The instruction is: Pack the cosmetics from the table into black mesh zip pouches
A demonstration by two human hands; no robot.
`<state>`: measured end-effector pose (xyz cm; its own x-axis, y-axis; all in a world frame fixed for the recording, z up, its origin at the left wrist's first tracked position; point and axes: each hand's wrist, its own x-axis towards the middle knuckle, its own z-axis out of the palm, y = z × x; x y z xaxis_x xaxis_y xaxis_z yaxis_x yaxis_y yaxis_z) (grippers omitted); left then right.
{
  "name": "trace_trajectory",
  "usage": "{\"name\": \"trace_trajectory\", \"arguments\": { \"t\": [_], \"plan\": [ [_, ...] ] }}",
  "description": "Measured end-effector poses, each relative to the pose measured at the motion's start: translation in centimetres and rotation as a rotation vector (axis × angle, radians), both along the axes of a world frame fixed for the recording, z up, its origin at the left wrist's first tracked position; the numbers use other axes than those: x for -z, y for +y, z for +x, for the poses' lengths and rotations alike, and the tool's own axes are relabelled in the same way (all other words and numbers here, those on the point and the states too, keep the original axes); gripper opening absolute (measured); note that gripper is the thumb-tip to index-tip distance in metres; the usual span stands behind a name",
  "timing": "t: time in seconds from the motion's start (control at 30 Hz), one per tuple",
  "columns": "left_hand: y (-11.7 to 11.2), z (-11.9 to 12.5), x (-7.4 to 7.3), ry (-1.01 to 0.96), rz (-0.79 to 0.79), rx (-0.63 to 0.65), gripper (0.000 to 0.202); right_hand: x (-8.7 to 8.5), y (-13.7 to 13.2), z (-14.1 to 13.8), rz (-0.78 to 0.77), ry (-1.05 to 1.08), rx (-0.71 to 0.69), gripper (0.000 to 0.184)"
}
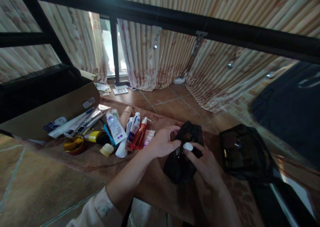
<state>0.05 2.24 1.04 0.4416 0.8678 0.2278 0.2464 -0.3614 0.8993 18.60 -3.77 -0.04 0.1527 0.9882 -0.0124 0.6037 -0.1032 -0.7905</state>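
Note:
A black mesh pouch (pixel 178 170) lies on the brown cloth (pixel 147 177) in front of me. My left hand (pixel 163 142) grips the left side of the pouch's mouth, with thumb and fingers bent around its edge. Between the thumb and fingers of my right hand (pixel 206 163) is a small item with a white round cap (pixel 188 146), held at the pouch's opening. The rest of that item is dark and mostly hidden by the mesh and my fingers. Just left of my left hand lie a red pump bottle (pixel 140 133) and a pink-and-white packet (pixel 149 137).
Several tubes, including a white-and-purple one (pixel 116 128), a yellow tape roll (pixel 73 145) and a cream-coloured piece (pixel 107 150) lie to the left. A cardboard box (pixel 62 108) stands behind them. A second black mesh bag (pixel 240 150) lies right. A dark metal bar (pixel 162 17) crosses above.

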Motion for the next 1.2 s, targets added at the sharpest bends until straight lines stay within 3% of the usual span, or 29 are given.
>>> {"name": "trace_trajectory", "arguments": {
  "t": [0.13,0.4,0.63,0.87,1.0,1.2],
  "plan": [
    [-0.1,-0.1,-0.2,0.001,0.014,0.004,0.038,0.3,0.0,0.4,0.036,0.070,-0.026,0.043],
    [-0.3,0.0,-0.2,-0.007,0.008,-0.047,0.047,1.0,-0.1,0.4,0.189,0.035,0.052,0.039],
    [1.1,-1.9,-0.2,0.139,-0.017,-0.329,0.037,0.7,-0.2,-0.2,0.496,0.048,0.273,0.034],
    [2.3,-4.6,0.5,0.350,-0.033,-0.563,0.034,0.3,-0.1,-0.7,0.696,0.062,0.351,0.029],
    [2.4,-5.0,0.6,0.407,-0.054,-0.563,0.035,0.8,0.2,-0.5,0.723,0.064,0.399,0.027],
    [2.7,-5.3,0.3,0.339,0.003,-0.470,0.025,1.6,0.4,-0.3,0.670,0.068,0.513,0.028]
  ]
}}
